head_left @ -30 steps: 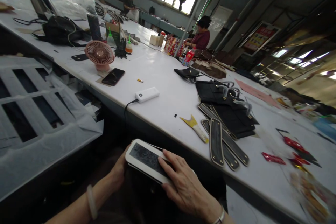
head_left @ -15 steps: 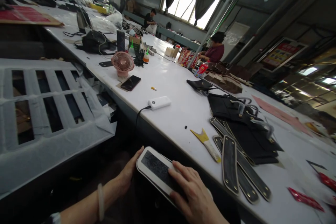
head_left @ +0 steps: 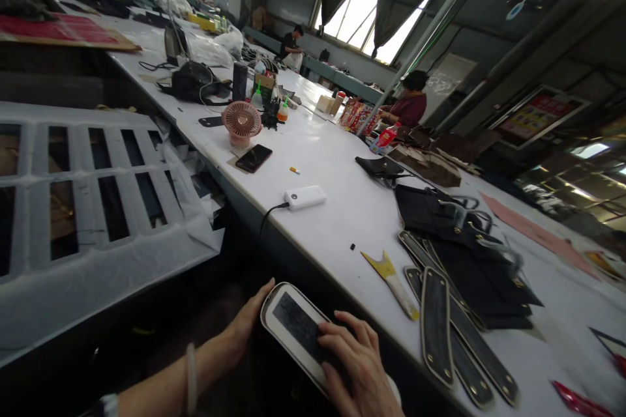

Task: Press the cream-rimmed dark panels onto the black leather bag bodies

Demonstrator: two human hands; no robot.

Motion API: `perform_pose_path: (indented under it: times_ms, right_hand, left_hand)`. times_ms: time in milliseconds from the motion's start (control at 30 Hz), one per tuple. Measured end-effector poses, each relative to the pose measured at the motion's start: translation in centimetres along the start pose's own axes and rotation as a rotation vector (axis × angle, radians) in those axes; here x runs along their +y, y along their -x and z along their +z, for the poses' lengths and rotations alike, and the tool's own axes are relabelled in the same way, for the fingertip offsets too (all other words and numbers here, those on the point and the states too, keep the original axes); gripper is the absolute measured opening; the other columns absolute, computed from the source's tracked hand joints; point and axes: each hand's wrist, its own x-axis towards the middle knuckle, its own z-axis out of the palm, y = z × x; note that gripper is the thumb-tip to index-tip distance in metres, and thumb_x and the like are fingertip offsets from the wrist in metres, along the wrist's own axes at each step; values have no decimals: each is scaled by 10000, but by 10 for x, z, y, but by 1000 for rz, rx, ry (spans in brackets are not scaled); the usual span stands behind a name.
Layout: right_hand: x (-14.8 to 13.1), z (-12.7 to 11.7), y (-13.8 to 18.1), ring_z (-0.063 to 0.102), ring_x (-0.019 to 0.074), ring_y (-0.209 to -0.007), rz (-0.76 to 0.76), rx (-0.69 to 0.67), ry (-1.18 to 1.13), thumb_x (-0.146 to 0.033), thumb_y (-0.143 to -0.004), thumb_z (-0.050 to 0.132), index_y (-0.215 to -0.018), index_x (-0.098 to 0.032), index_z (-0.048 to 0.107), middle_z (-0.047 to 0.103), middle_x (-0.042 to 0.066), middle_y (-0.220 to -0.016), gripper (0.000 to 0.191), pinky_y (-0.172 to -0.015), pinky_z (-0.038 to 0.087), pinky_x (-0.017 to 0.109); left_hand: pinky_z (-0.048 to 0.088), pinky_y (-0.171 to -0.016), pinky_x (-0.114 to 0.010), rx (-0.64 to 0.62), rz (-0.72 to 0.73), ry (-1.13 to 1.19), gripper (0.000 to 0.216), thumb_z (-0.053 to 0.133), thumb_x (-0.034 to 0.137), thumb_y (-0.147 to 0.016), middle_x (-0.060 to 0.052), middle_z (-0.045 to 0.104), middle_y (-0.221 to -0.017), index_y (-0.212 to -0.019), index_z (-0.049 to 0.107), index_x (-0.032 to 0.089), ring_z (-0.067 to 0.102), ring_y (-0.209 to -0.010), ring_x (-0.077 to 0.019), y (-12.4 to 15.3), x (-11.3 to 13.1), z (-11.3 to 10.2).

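Below the table edge I hold a long rounded piece (head_left: 298, 326), white-rimmed with a dark centre. My left hand (head_left: 247, 326) grips its far left end, thumb along the rim. My right hand (head_left: 359, 361) lies on top of the piece with bent fingers pressing its dark face. Just right of it, several black straps with pale edges and studs (head_left: 437, 326) lie on the white table (head_left: 332, 208), beside a yellow-tipped scraper (head_left: 391, 280) and a stack of black leather pieces (head_left: 464, 254).
A white power bank (head_left: 306, 197) with a cable, a phone (head_left: 253, 158) and a pink fan (head_left: 241, 122) sit along the table's near edge. A white slatted rack (head_left: 88, 208) stands left. Two people work farther back: one (head_left: 411, 104) at this table, one (head_left: 292, 47) at the far bench.
The view has swung up and left, so the table contents sit lower right. My right hand's fingers have curled more on the piece; both hands stay on it.
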Motion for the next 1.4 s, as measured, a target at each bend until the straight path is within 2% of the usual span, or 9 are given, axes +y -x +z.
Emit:
perform_pose_path:
  times_ms: [67, 133, 233, 333, 633, 767, 1033, 1200, 1400]
  right_hand:
    - [-5, 2, -8, 457, 283, -1277, -11, 112, -67, -171, -876, 466, -1105, -246, 621, 621, 39, -1262, 287, -1028, 446, 479]
    - [-11, 6, -19, 408, 275, -1325, -34, 153, -69, -195, -927, 429, -1270, -272, 548, 559, 29, -1353, 371, -1057, 425, 481]
    - [-19, 13, -34, 228, 311, -1423, -133, 52, 34, -242, -959, 440, -1453, -347, 340, 398, -42, -1488, 515, -1112, 325, 588]
    - [-23, 20, -43, 180, 341, -1428, -200, -31, 85, -265, -966, 448, -1464, -351, 320, 353, -55, -1499, 521, -1109, 288, 648]
    - [-24, 25, -50, 85, 333, -1441, -175, -61, 101, -205, -971, 416, -1496, -388, 168, 276, -105, -1521, 609, -1115, 247, 680]
    - [-28, 24, -51, 68, 340, -1442, -163, -66, 89, -191, -962, 417, -1493, -398, 179, 271, -110, -1525, 618, -1110, 232, 696]
    - [-31, 20, -49, 118, 320, -1443, -124, -115, 7, -205, -927, 455, -1437, -397, 331, 284, -129, -1522, 558, -1129, 197, 683]
    - [-33, 20, -49, 147, 335, -1437, -108, -122, 3, -189, -911, 456, -1425, -381, 356, 295, -119, -1521, 558, -1126, 185, 691]
    - [-37, 19, -50, 123, 321, -1445, -71, -133, -17, -177, -903, 441, -1431, -405, 322, 286, -145, -1523, 587, -1131, 161, 688]
  left_hand:
    - [487, -853, -349, 16, 2, -1, 571, 553, 628, -833, -119, 759, -867, -920, 737, 94, 685, -840, -277, -2, -1, -2]
    - [487, -854, -350, 17, 9, 7, 568, 551, 622, -837, -121, 758, -885, -944, 734, 96, 684, -858, -279, -2, -1, -2]
    - [487, -860, -344, 6, 1, 65, 541, 564, 596, -841, -122, 758, -899, -970, 731, 98, 692, -859, -277, -2, 0, 0]
    - [501, -830, -329, -4, -55, 122, 531, 579, 592, -831, -133, 757, -860, -911, 734, 91, 699, -826, -269, -2, 1, 1]
    - [511, -814, -341, 37, -75, 159, 539, 586, 593, -827, -133, 755, -849, -935, 725, 84, 702, -809, -272, -6, -2, -3]
    - [508, -758, -300, 96, -37, 120, 492, 594, 573, -831, -111, 753, -809, -858, 725, 99, 693, -743, -234, -5, -1, -2]
    - [510, -710, -286, 68, -41, 119, 453, 599, 549, -838, -95, 749, -762, -820, 726, 114, 684, -716, -220, 1, 3, 1]
    - [508, -715, -267, 122, 53, 105, 352, 677, 481, -798, -58, 742, -756, -802, 721, 132, 671, -716, -196, 4, 5, 4]
    - [481, -868, -284, 180, 161, 44, 382, 701, 472, -772, -67, 752, -909, -945, 730, 132, 656, -966, -241, -1, 0, -2]
